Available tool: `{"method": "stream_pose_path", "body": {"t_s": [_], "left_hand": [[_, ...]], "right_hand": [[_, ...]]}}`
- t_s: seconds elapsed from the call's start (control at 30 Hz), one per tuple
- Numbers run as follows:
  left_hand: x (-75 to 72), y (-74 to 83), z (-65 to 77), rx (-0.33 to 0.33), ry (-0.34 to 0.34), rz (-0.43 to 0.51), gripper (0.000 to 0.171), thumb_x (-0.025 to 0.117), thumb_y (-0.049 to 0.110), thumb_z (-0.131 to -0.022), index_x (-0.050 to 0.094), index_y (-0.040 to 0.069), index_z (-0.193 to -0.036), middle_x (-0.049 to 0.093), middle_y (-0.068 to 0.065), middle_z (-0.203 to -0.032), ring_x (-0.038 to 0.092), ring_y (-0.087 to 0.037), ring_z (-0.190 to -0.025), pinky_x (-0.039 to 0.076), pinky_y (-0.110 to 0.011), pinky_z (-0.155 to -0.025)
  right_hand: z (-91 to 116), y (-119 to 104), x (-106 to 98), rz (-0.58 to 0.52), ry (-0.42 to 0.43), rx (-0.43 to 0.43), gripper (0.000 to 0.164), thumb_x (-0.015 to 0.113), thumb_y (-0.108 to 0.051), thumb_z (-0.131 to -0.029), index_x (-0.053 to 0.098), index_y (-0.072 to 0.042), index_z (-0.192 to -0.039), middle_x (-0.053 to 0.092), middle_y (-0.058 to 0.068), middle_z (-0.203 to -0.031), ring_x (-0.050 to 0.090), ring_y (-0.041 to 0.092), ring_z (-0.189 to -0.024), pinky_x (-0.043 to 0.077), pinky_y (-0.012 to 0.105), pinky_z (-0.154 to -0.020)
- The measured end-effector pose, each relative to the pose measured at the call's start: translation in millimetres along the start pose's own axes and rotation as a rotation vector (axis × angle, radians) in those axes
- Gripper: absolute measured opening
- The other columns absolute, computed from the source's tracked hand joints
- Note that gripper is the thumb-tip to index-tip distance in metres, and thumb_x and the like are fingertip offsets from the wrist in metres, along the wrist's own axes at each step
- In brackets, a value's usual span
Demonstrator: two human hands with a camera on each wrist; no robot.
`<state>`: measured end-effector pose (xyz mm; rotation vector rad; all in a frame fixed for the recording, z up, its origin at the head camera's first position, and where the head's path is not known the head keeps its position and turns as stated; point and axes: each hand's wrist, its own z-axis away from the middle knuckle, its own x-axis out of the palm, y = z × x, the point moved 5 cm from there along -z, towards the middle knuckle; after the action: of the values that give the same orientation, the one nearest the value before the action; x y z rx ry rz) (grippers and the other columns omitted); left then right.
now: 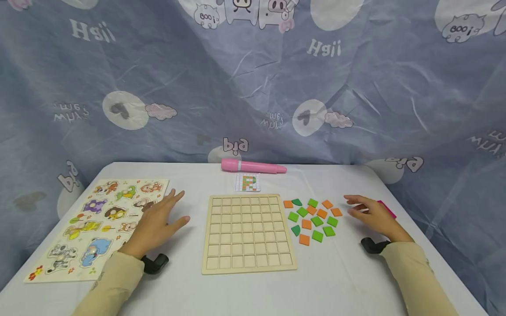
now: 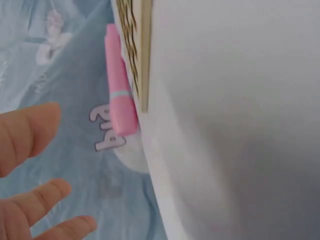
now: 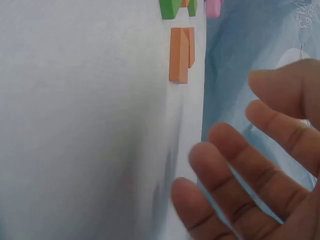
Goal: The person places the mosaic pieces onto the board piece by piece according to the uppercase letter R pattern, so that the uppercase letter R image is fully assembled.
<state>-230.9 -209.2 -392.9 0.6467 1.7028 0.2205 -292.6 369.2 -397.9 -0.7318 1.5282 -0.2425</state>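
Observation:
My left hand (image 1: 156, 226) is spread beside the right edge of the animal puzzle board (image 1: 84, 228), overlapping it in the head view, and holds nothing. Over the right side of the table, my right hand (image 1: 374, 216) has loosely bent fingers and holds nothing. Nearest to it are loose flat tiles, among them an orange tile (image 1: 336, 212) and a green tile (image 1: 332, 221). Between the hands lies a wooden grid board (image 1: 249, 232) with bare square cells. The right wrist view shows an orange tile (image 3: 178, 55) beyond the fingertips.
Behind the grid board is a small pattern card (image 1: 247, 182) with an orange and green letter R. A pink marker-shaped stick (image 1: 253, 166) lies along the table's back edge. Part of a magenta object (image 1: 387, 209) shows behind my right hand. A printed blue cloth (image 1: 253, 87) hangs behind the table.

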Motion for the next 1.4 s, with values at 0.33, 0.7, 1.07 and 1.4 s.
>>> {"method": "stream_pose_path", "body": {"t_s": [0.33, 0.7, 1.07, 1.4], "left_hand": [[27.3, 6.4, -20.8, -0.098, -0.038, 0.378, 0.060, 0.068, 0.023, -0.107, 0.049, 0.008, -0.162, 0.045, -0.022, -0.167, 0.046, -0.048, -0.150, 0.037, -0.066, -0.123], [62.2, 4.1, -48.6, -0.194, -0.028, 0.502, 0.056, 0.064, 0.020, -0.109, 0.049, 0.006, -0.161, 0.044, -0.020, -0.168, 0.039, -0.046, -0.156, 0.030, -0.061, -0.128], [73.3, -1.4, -57.8, -0.055, 0.127, 0.338, 0.058, 0.069, 0.008, -0.096, 0.059, 0.004, -0.152, 0.061, -0.019, -0.153, 0.047, -0.046, -0.148, 0.020, -0.067, -0.125], [79.0, -4.9, -55.2, -0.080, 0.019, 0.209, 0.064, 0.067, 0.013, -0.092, 0.058, 0.004, -0.154, 0.055, -0.022, -0.159, 0.037, -0.046, -0.155, 0.015, -0.065, -0.130]], "right_hand": [[-14.8, 12.5, 11.3, -0.131, -0.101, 0.045, 0.046, 0.067, -0.005, -0.103, 0.057, 0.012, -0.144, 0.069, 0.026, -0.126, 0.061, 0.028, -0.108, 0.054, 0.021, -0.081], [-13.3, 26.3, 18.0, -0.142, -0.094, 0.069, 0.044, 0.075, -0.006, -0.097, 0.065, 0.011, -0.137, 0.070, 0.024, -0.130, 0.056, 0.008, -0.097, 0.052, 0.019, -0.081], [-12.8, 30.1, 20.5, -0.103, -0.049, 0.051, 0.035, 0.079, -0.007, -0.095, 0.073, 0.007, -0.128, 0.069, 0.014, -0.117, 0.053, 0.009, -0.092, 0.049, 0.021, -0.077], [-13.5, 29.0, 22.1, -0.098, -0.023, 0.029, 0.031, 0.078, -0.005, -0.096, 0.075, 0.008, -0.124, 0.068, 0.016, -0.118, 0.053, 0.007, -0.091, 0.049, 0.020, -0.076]]}}
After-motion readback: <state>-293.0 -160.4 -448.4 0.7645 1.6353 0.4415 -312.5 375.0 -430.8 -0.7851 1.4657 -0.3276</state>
